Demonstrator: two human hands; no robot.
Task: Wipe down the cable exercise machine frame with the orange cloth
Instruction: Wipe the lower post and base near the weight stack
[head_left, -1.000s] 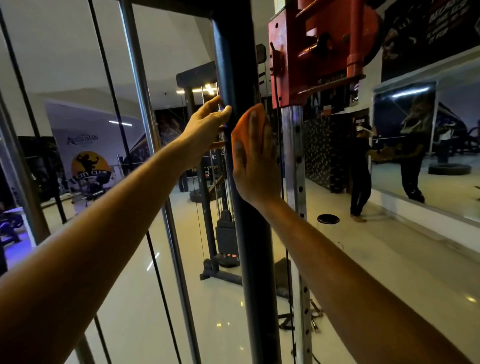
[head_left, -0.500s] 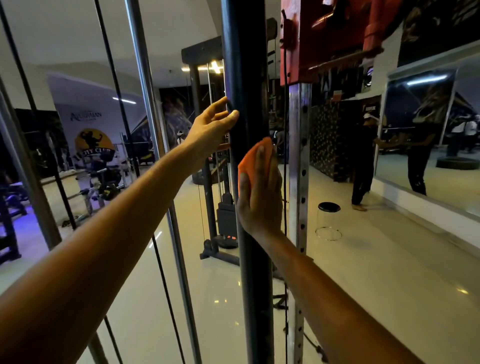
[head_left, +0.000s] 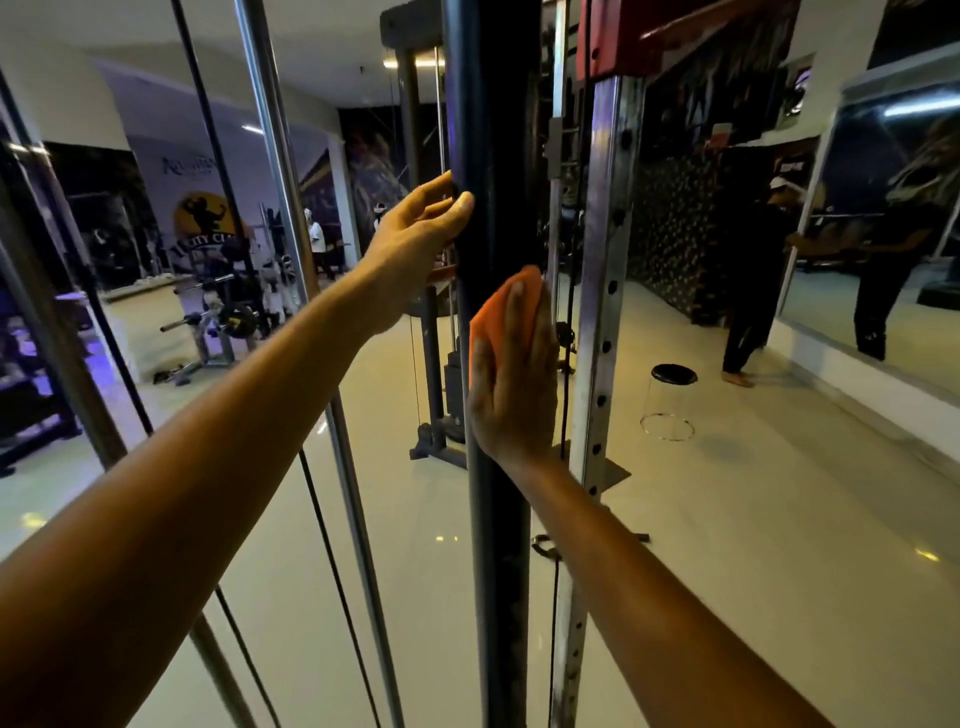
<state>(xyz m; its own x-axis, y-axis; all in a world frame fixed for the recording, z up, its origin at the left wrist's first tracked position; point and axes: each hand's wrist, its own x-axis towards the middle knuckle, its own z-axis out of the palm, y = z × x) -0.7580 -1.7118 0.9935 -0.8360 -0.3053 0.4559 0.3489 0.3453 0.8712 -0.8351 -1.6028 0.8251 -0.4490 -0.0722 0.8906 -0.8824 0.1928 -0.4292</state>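
Observation:
The cable machine's black upright post (head_left: 493, 130) runs top to bottom through the middle of the head view. My right hand (head_left: 514, 384) presses the orange cloth (head_left: 493, 312) flat against the post's front, fingers straight and pointing up. The cloth shows above and left of my fingers. My left hand (head_left: 415, 234) rests higher up on the post's left side, its fingertips touching the edge. A chrome perforated rail (head_left: 602, 291) stands just right of the post, under a red pulley carriage (head_left: 623, 36).
Chrome guide rods (head_left: 291, 218) and a black cable (head_left: 218, 171) hang to the left. A small round stool (head_left: 670, 400) stands on the pale floor to the right. A wall mirror (head_left: 893, 223) and a standing person (head_left: 753, 280) are at the right. Weight equipment (head_left: 223, 312) fills the left background.
My right hand has slid the orange cloth down the black post. My left hand stays on the post's left edge. The view has tilted downward.

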